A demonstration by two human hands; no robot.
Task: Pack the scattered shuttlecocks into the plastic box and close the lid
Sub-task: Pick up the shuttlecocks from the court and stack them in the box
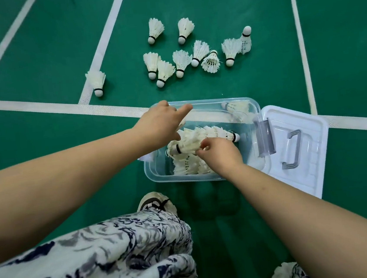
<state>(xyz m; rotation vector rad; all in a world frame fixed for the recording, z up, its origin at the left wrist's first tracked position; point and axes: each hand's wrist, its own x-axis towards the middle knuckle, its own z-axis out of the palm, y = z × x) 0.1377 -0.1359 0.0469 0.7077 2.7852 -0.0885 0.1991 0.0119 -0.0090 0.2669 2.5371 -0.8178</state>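
White feather shuttlecocks (181, 59) lie scattered on the green court floor (33, 52) beyond an open, part-filled clear plastic box (152, 171); its white lid (307, 123) lies flat alongside, right.

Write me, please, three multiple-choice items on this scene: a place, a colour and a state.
1. Where does the lid of the plastic box lie? A on top of it; B on the floor to its right; C in a hand.
2. What colour is the floor? A green; B blue; C brown.
3. What is the right hand doing? A lying flat on the floor; B gripping the lid; C pinching a shuttlecock at the box.
Answers: B, the lid lies beside the open box; A, the court floor is green; C, it pinches white feathers.
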